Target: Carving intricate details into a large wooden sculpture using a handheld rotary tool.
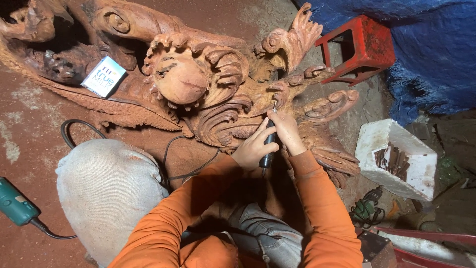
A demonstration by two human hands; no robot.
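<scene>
— Hands?
— Left hand (252, 147) and right hand (286, 130) both wrapped around the black rotary tool (268, 144), frame centre.
— Tip?
— Touching the reddish wood carving (198, 79).

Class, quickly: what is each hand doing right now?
Left hand: closed on the black rotary tool.
Right hand: closed on the same tool, its tip at the wood carving.

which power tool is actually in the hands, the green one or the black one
The slim black rotary tool, gripped by both the left hand and right hand against the reddish wood carving; the green one lies untouched on the floor.
</scene>
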